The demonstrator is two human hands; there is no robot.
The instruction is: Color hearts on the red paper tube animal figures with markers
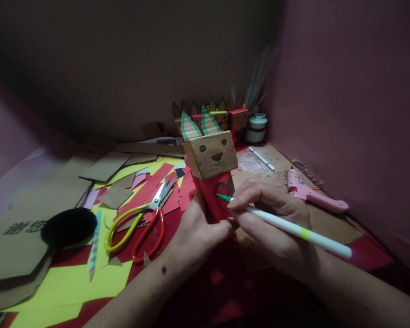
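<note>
My left hand (205, 223) is closed round the red lower body of a cardboard animal figure (213, 157), holding it upright. The figure has a box-shaped head with drawn eyes, nose and mouth, and two pointed ears edged in green. On its red front is a dark heart outline (222, 191). Pinched in my right hand (269, 214) is a white marker pen (294, 226) with a yellow-green band. Its green tip is at the left side of the heart; whether it touches the surface I cannot tell. The left fingers behind the figure are hidden.
Scissors (155, 205) with yellow and red handles lie left, beside a pencil (95, 246) and a round black object (69, 227). Paper and cardboard scraps (116, 196) spread around. A pink glue gun (316, 193), another pen (261, 158), a jar (256, 128) and similar figures (238, 119) stand or lie beyond.
</note>
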